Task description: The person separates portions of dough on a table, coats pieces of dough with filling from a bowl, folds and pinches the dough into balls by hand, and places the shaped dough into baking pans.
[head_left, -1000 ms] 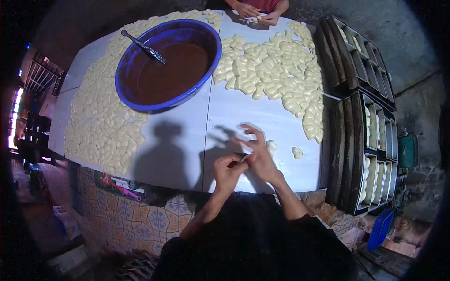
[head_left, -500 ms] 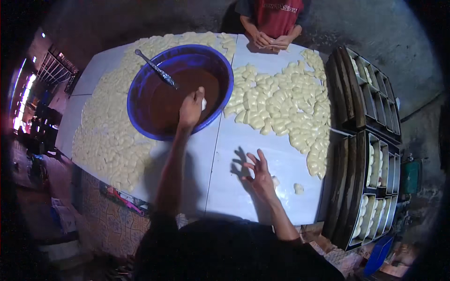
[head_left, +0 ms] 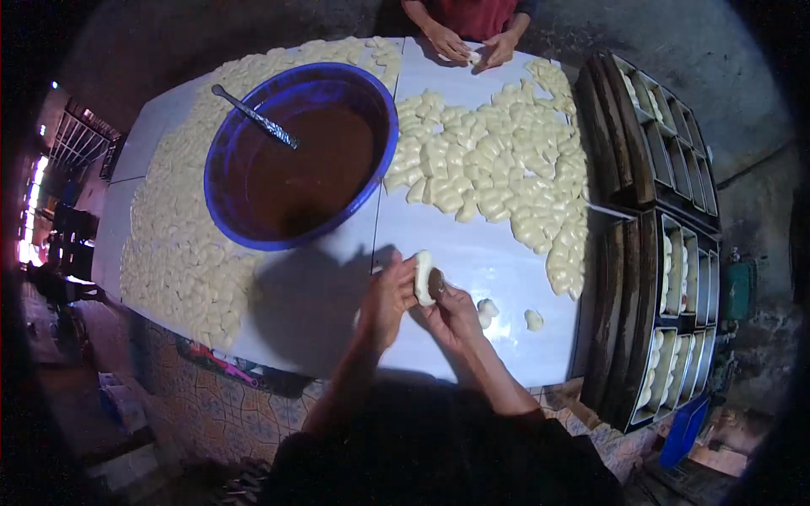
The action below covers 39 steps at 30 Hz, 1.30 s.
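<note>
In front of my body, over the white tabletop, both hands meet at a flattened piece of pale dough. A dark brown dab of filling sits on its right side. My left hand grips the dough along its left side, fingers pointing up. From the right, my right hand pinches its lower edge, the thumb by the filling. Farther left stands a large blue tub of brown filling, a patterned-handled spoon leaning in it. Two small dough lumps lie right of my right hand.
Many shaped dough pieces cover the table's far right, and more spread along the left. Stacked metal tins holding dough stand at the right edge. Across the table, another person's hands work a dough piece.
My left hand has come from over the tub back to my right hand with the dough. My right hand, open before, has closed on it. The view has shifted slightly.
</note>
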Tool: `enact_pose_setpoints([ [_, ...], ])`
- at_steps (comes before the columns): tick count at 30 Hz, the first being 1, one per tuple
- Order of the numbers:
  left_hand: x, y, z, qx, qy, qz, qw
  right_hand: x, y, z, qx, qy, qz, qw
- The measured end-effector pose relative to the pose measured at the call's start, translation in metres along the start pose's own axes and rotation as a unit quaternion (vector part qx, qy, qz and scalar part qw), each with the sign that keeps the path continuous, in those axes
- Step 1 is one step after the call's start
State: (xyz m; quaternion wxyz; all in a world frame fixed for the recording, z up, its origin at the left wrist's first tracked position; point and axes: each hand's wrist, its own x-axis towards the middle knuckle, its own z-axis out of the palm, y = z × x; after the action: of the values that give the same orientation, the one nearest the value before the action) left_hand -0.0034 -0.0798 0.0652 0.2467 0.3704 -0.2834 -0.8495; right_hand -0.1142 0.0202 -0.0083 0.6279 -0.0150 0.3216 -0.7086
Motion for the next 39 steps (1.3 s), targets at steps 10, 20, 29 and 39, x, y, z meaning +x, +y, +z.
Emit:
enact_pose_setpoints([
  [10, -0.035, -0.075, -0.02, 0.331, -0.037, 0.177, 0.926, -0.059, -0.012, 0.0, -0.605, -0.009, -0.342, 0.719],
  [20, -0.048, -0.117, -0.011, 0.171, 0.008, 0.103, 0.98, -0.103, 0.001, -0.032, -0.589, 0.073, -0.194, 0.781],
  [29, -0.059, -0.117, 0.004, 0.247, -0.169, 0.113, 0.947, -0.135, -0.001, -0.07, -0.32, 0.027, -0.012, 0.947],
  [39, -0.034, -0.103, -0.034, 0.2, -0.008, 0.174, 0.964, -0.13, -0.039, -0.137, -0.669, 0.251, -0.331, 0.616],
])
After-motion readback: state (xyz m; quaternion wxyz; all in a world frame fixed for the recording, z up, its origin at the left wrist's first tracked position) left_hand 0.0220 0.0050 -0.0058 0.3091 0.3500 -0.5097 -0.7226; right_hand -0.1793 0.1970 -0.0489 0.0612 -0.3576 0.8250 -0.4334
